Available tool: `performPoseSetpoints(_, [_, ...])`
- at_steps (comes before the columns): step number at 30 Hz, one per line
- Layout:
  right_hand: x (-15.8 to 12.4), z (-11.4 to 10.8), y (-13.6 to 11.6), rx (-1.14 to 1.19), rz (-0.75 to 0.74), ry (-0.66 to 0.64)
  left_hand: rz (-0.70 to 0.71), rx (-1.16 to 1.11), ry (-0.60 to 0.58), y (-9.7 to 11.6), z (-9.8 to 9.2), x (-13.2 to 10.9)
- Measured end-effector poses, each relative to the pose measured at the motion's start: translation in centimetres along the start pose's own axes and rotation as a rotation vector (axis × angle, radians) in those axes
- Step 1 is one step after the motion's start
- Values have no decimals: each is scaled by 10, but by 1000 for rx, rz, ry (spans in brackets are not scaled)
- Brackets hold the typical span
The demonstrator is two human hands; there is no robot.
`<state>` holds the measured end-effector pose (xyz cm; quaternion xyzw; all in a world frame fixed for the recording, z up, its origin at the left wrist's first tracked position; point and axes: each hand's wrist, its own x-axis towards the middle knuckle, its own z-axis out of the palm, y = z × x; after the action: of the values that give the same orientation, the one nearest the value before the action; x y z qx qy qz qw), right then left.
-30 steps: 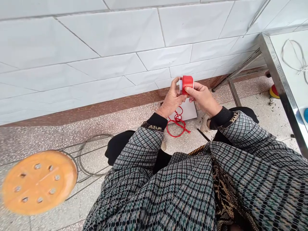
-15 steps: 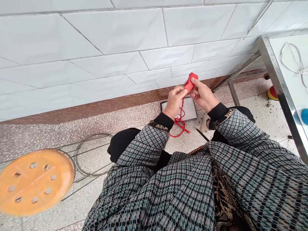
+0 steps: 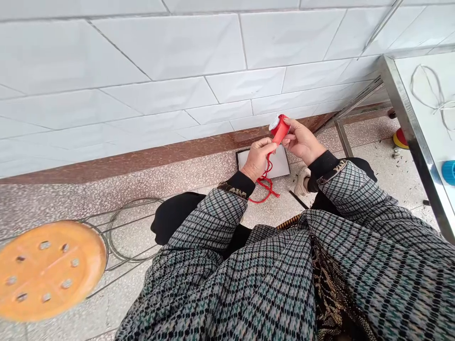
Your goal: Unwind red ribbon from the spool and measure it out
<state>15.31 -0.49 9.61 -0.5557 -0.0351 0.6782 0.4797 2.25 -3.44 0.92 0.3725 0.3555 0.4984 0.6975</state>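
My right hand (image 3: 302, 139) is closed around a spool of red ribbon (image 3: 282, 127), whose white end faces the wall. A short flat length of the ribbon runs from the spool down to my left hand (image 3: 259, 156), where thumb and fingers pinch it. Below my left hand dangles a thin red cord (image 3: 267, 181), its loops and knotted end low over the floor. Whether the cord joins the ribbon is hidden by my fingers. Behind the cord a white rectangular board with a dark edge (image 3: 280, 163) lies on the floor.
An orange round stool seat with holes (image 3: 46, 270) stands at the left on wire legs. To the right is a metal-framed table (image 3: 414, 118) bearing a coiled pale wire (image 3: 439, 97) and a blue lid (image 3: 450, 172). A tiled wall (image 3: 170, 47) rises in front.
My right hand has turned the spool, so its white end now shows more. The flat stretch of ribbon between my hands has come into clearer view. My left hand keeps its pinch.
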Motion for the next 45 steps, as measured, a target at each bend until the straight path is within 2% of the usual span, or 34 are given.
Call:
performPoseSetpoints(4, [-3, 1, -1, 9, 32, -30, 86, -71, 106, 0, 3, 2])
performPoseSetpoints(9, [-4, 0, -2, 44, 53, -24, -47, -167, 85, 0, 4, 4])
performPoseSetpoints(12, [-4, 0, -2, 53, 51, -20, -58, -94, 47, -4, 0, 4])
performPoseSetpoints(18, [-3, 0, -3, 79, 34, -19, 50, 53, -22, -10, -7, 5])
performPoseSetpoints(21, [-2, -1, -4, 83, 44, -32, 44, 77, -27, -11, -8, 4])
performPoseSetpoints(25, [-2, -2, -5, 73, 64, -31, 12, 234, -91, -6, -13, 3])
performPoseSetpoints(27, [-3, -3, -6, 66, 88, -32, 34, 330, -81, -2, -18, 4])
performPoseSetpoints(32, [-9, -4, -8, 54, 185, -42, 206, 538, -11, 6, -24, 11])
performPoseSetpoints(34, [-11, -5, -10, 30, 227, -67, 224, 592, 4, 7, -25, 13])
performPoseSetpoints(37, [-14, -9, -12, -27, 267, -97, 235, 621, 32, 9, -26, 13])
performPoseSetpoints(40, [-14, -15, -13, -85, 269, -119, 318, 599, 49, 14, -28, 11])
performPoseSetpoints(42, [-14, -19, -11, -115, 269, -132, 359, 571, 23, 19, -28, 9])
performPoseSetpoints(45, [-14, -25, -8, -123, 264, -154, 308, 509, -57, 24, -27, 5])
